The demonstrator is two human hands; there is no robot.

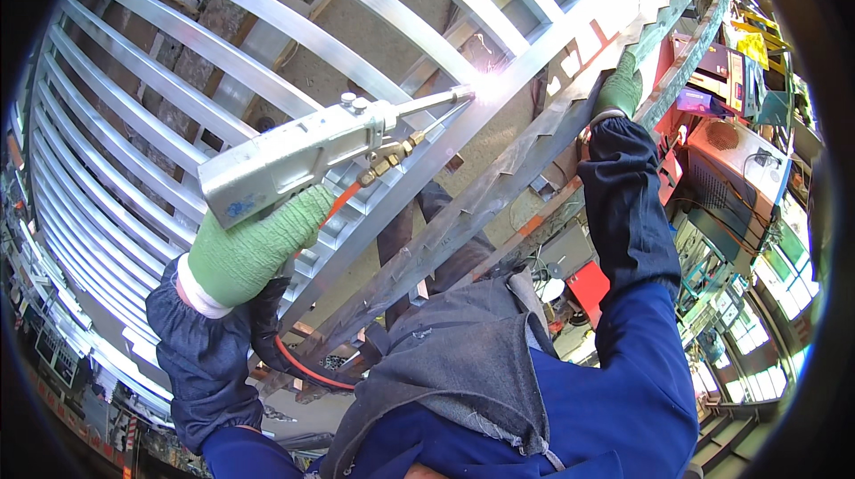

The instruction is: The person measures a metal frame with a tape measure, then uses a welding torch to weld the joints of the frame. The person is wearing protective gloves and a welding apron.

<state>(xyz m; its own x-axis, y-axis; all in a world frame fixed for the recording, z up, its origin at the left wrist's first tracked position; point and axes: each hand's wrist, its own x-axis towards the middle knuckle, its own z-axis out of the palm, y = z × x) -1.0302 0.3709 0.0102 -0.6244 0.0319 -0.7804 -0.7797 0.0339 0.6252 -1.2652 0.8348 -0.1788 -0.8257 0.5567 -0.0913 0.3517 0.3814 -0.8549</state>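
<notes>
In a green glove, my left hand (258, 252) is wrapped round the grip of a silver handheld welding gun (294, 154). Its nozzle points up and right, and a bright weld flash (488, 87) with sparks glows at the tip. The flash sits where a slat meets the long rail of an aluminium slatted frame (427, 181); its glare hides the joint itself. My right hand (621, 87), also gloved in green, is closed over the edge of a notched metal bar (499, 172) to the right of the frame. Part of its fingers is hidden.
An orange-red hose (307, 370) runs from the gun down past my left forearm. A grey cloth (436, 368) hangs over my front. Machine cabinets (730, 172) and a red panel (588, 290) stand at the right, with cables near them. Curving slats fill the left side.
</notes>
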